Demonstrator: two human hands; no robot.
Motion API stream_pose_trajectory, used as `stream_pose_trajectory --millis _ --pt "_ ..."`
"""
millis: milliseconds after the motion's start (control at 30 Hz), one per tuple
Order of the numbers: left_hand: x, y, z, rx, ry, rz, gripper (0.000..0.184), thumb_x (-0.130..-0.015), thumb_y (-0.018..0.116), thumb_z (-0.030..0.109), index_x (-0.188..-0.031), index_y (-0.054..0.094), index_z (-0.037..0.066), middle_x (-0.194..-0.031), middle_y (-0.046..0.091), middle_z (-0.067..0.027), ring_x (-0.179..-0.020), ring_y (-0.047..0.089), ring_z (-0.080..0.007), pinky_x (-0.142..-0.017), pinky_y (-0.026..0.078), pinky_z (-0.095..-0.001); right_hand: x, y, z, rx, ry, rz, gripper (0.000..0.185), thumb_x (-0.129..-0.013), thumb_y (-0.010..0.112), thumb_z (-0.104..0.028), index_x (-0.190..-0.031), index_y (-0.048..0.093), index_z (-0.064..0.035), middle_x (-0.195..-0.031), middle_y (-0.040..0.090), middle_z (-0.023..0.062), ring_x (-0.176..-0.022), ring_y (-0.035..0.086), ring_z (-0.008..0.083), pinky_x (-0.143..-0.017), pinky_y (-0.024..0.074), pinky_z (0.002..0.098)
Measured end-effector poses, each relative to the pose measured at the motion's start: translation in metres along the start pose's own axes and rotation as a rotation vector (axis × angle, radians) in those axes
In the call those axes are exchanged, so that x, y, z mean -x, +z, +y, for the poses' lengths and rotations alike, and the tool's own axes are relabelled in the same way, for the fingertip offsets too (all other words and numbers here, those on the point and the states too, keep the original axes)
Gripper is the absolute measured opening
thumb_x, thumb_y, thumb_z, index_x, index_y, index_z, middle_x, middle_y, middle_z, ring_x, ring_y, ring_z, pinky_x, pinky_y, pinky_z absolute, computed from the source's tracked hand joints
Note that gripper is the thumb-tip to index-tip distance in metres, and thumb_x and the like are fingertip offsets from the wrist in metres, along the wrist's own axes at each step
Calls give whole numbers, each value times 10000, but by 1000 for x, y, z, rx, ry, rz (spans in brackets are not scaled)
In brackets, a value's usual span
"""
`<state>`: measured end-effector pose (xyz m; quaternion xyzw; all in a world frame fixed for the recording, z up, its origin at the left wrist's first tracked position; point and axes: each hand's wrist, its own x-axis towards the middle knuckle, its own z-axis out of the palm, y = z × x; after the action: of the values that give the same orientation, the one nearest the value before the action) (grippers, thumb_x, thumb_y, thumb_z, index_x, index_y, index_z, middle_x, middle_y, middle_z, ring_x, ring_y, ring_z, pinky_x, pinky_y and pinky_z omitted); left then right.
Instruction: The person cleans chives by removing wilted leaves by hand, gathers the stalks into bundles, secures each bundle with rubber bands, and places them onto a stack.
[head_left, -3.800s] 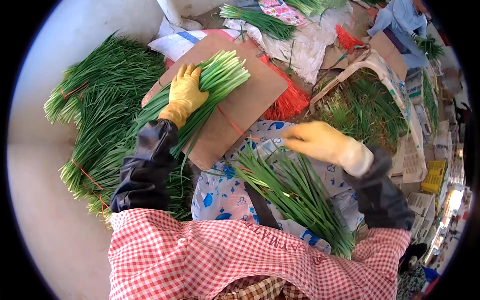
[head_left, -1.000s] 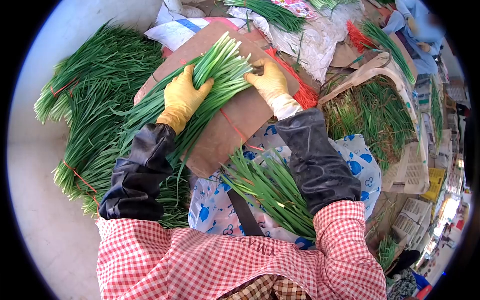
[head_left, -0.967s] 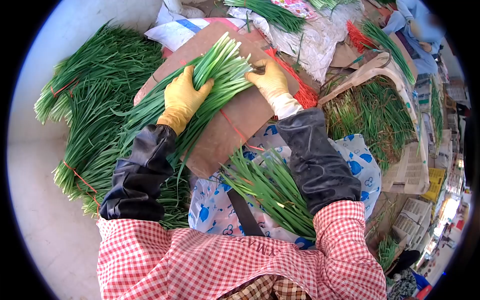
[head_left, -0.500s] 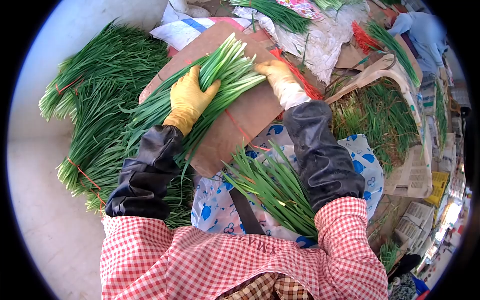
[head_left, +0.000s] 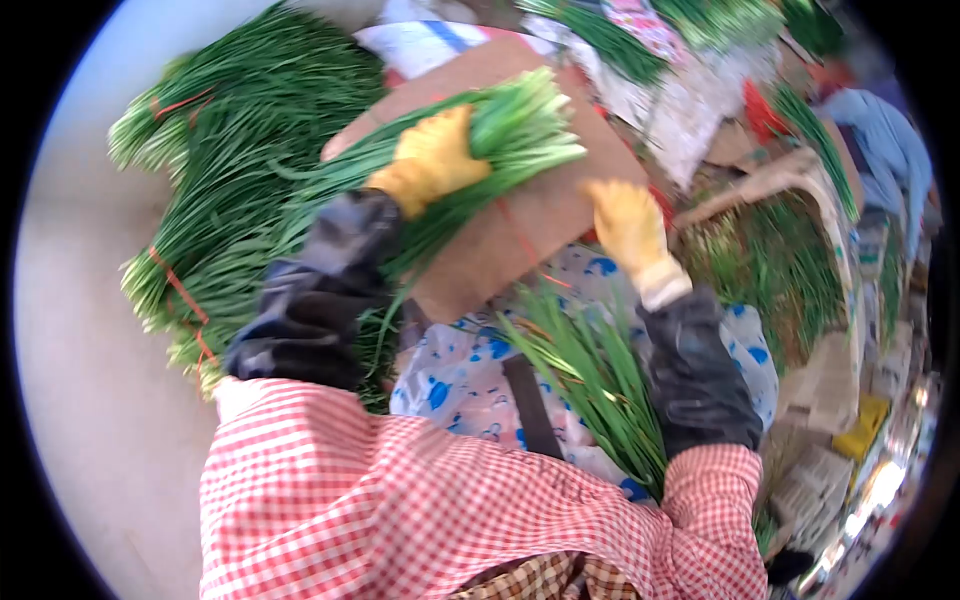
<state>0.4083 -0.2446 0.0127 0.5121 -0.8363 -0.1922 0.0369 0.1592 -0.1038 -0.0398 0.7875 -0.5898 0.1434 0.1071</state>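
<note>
My left hand [head_left: 436,158], in a yellow glove, is closed around a bundle of garlic chives [head_left: 530,125] lying across a brown board [head_left: 470,265]. Their pale cut ends point to the upper right, and the long green leaves trail to the lower left. My right hand [head_left: 628,228], also gloved in yellow, is beside the board's right edge, apart from the bundle. Motion blurs its fingers. An orange-red tie [head_left: 518,228] lies across the board below the bundle. Closer to me, loose green leaves [head_left: 600,385] rest on a blue-patterned plastic sheet [head_left: 450,375].
Tied bundles of chives [head_left: 250,130] are heaped on the left against a pale wall [head_left: 75,330]. To the right, a worn frame [head_left: 845,270] surrounds loose leaves [head_left: 770,260]. Red ties [head_left: 762,115] and a white sack [head_left: 690,130] lie toward the back.
My right hand has moved off the cut ends, down and to the right. My left hand stays on the bundle and now sits nearer its cut ends. The whole view has shifted and tilted.
</note>
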Motion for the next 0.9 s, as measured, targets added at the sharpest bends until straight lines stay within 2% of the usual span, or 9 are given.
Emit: stream_pose_trajectory --millis 33,100,333,400,467,567,700,800,900 --pt "-2 16 -5 -57 37 143 655 -664 679 310 -1235 490 52 -1209 564 -207 -1144 551 -350 -950 436 -464 1 -3 -20 -32 -94 -101 431 -791 549 -73 -1197 589 -208 -811 547 55 -741 569 260 -665 445 396" --pt "3 32 7 -232 -59 222 691 -690 700 361 -1265 455 68 -1224 539 -159 -1168 510 -331 -957 389 -464 -2 -14 -49 -96 -269 -272 542 -786 563 -93 -1311 530 -228 -826 547 49 -744 574 255 -676 456 388" --pt "18 35 22 -247 -152 232 774 -705 733 367 -1335 400 65 -1309 479 -159 -1229 444 -332 -1016 342 -463 10 21 -58 -129 -410 -294 240 -743 642 -177 -982 655 -201 -774 568 48 -742 613 251 -645 478 380" --pt "19 42 23 -274 -155 299 784 -708 735 374 -1346 397 68 -1331 466 -169 -1247 430 -341 -1025 331 -468 10 14 -60 -314 -229 -274 65 -747 632 -171 -811 636 -161 -730 582 50 -692 621 279 -616 483 420" --pt "23 46 24 -243 -147 325 806 -692 755 371 -1350 400 69 -1341 458 -175 -1260 415 -353 -1031 323 -472 8 12 -59 -418 -156 -268 107 -801 626 -103 -890 679 -129 -785 633 59 -685 641 251 -598 504 397" --pt "29 54 28 -219 -122 455 829 -650 790 336 -1337 413 65 -1344 450 -175 -1255 408 -357 -1034 309 -474 6 12 -56 -1032 244 -106 232 -885 619 -33 -1101 683 -85 -876 686 85 -649 637 144 -596 511 257" --pt "31 59 31 -177 -111 500 828 -647 793 327 -1336 415 65 -1341 451 -177 -1255 407 -358 -1041 300 -477 -14 -10 -55 -770 349 -20 152 -871 648 -73 -1016 693 -79 -789 678 71 -592 612 136 -583 502 260" --pt "33 58 32 -154 -103 521 851 -632 796 335 -1332 414 37 -1338 456 -178 -1259 404 -361 -1049 293 -483 -34 -16 -62 -801 465 8 99 -859 678 -115 -950 690 -80 -756 667 62 -592 609 145 -592 500 272" --pt "32 61 35 -129 -114 575 790 -668 755 299 -1320 418 9 -1326 473 -176 -1251 416 -355 -1049 293 -483 -63 -26 -79 -588 283 108 77 -810 699 -145 -851 666 -90 -864 673 72 -724 641 211 -650 508 311"
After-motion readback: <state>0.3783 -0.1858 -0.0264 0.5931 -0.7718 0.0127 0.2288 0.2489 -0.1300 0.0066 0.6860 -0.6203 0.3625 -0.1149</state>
